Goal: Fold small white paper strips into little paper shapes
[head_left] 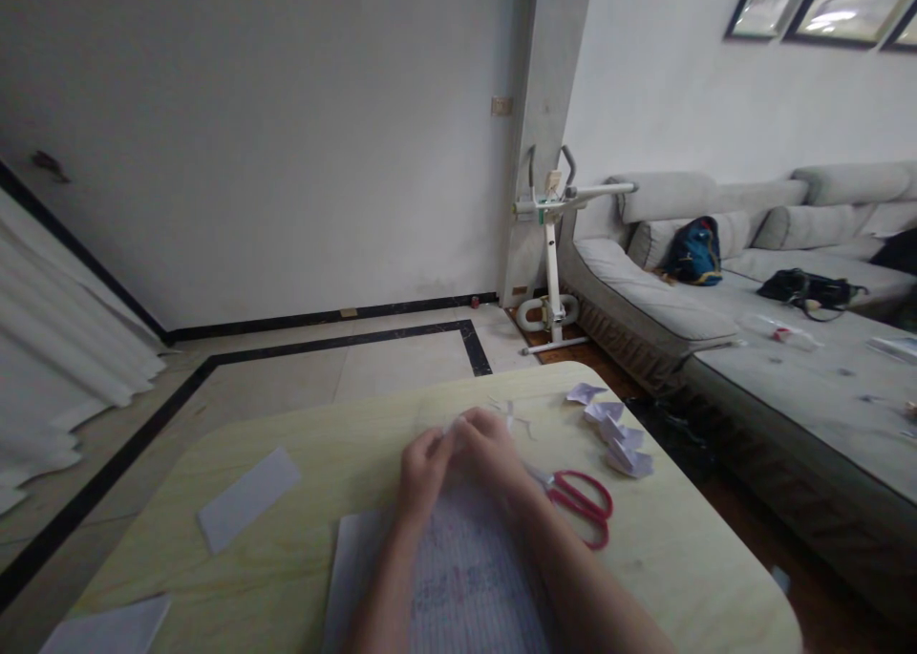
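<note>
My left hand (421,468) and my right hand (494,449) meet over the table, both closed with fingertips together. Between them they pinch a small piece of white paper (456,431), mostly hidden by the fingers. Under my forearms lies a lined sheet of paper (458,578) with writing on it. Scissors (584,501) with red handles rest beside my right wrist, their blades partly covered by it. Several small folded paper pieces (622,434) stand in a row toward the right edge. Thin paper scraps (526,427) lie just beyond my right hand.
On the left of the pale wooden table (308,539) lies a white paper strip (249,497); another sheet (107,627) is at the near left corner. A grey sofa (659,310) with bags stands at right. White exercise equipment (551,263) is by the wall.
</note>
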The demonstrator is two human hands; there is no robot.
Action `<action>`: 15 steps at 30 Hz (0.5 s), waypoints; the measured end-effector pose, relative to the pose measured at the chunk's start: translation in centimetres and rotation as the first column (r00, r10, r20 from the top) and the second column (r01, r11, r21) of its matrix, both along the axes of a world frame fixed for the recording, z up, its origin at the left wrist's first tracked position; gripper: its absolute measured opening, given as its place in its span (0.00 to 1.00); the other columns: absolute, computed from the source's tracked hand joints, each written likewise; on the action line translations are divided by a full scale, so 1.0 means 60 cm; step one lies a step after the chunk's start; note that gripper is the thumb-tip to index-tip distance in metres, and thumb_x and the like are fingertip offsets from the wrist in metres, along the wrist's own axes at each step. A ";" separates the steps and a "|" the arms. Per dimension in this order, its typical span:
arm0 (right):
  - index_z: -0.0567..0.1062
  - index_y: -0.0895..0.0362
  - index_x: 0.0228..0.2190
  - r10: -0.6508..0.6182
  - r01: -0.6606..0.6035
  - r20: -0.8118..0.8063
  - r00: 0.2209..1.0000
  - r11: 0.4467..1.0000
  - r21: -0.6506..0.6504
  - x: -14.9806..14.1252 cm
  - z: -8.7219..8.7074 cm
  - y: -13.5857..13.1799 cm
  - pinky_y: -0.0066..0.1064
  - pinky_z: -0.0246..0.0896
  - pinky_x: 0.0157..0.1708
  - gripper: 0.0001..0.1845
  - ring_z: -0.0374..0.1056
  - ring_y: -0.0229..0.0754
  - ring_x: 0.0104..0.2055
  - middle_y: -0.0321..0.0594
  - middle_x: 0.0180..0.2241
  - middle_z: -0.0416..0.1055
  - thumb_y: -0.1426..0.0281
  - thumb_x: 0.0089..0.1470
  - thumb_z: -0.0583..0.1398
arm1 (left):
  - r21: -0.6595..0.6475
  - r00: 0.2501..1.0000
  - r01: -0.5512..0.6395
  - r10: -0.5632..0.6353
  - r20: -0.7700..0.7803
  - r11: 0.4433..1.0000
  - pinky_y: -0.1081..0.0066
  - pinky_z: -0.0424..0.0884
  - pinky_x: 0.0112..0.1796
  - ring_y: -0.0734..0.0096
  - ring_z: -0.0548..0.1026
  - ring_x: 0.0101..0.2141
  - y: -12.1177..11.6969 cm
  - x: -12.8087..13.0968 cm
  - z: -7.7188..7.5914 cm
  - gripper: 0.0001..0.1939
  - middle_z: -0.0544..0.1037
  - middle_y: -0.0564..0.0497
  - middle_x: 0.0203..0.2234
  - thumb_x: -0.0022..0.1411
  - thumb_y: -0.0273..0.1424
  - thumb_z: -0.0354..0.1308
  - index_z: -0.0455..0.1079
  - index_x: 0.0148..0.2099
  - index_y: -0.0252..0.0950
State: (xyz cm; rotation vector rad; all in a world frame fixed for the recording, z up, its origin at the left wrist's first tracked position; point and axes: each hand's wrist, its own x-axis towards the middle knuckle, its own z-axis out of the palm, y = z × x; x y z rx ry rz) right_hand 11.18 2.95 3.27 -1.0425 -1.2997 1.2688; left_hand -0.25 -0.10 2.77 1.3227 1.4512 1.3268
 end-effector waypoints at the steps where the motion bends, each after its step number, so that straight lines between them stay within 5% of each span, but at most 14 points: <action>1: 0.69 0.58 0.21 0.009 -0.009 0.006 1.000 1.000 0.007 0.002 0.001 0.000 0.24 0.58 0.24 0.07 0.63 0.36 0.24 0.34 0.20 0.66 0.68 0.46 0.56 | -0.005 1.000 0.016 -0.016 0.012 1.000 0.78 0.61 0.23 0.73 0.67 0.23 -0.001 0.000 0.000 0.17 0.68 0.54 0.18 0.53 0.42 0.55 0.69 0.26 0.32; 6: 0.68 0.58 0.20 0.013 -0.013 -0.032 0.999 1.000 0.020 0.006 -0.006 0.007 0.24 0.57 0.24 0.07 0.61 0.35 0.23 0.32 0.19 0.64 0.68 0.46 0.57 | -0.010 0.994 0.088 -0.087 0.064 0.996 0.78 0.62 0.24 0.73 0.67 0.24 0.000 0.001 -0.007 0.16 0.70 0.54 0.20 0.53 0.42 0.55 0.69 0.27 0.32; 15: 0.70 0.58 0.22 0.011 -0.011 0.033 0.999 1.000 0.007 0.003 -0.007 0.003 0.25 0.57 0.23 0.11 0.63 0.36 0.23 0.34 0.19 0.67 0.63 0.48 0.57 | 0.044 0.995 -0.083 0.080 0.060 0.996 0.75 0.64 0.27 0.70 0.69 0.25 0.004 -0.001 -0.005 0.15 0.72 0.53 0.21 0.53 0.41 0.54 0.69 0.27 0.33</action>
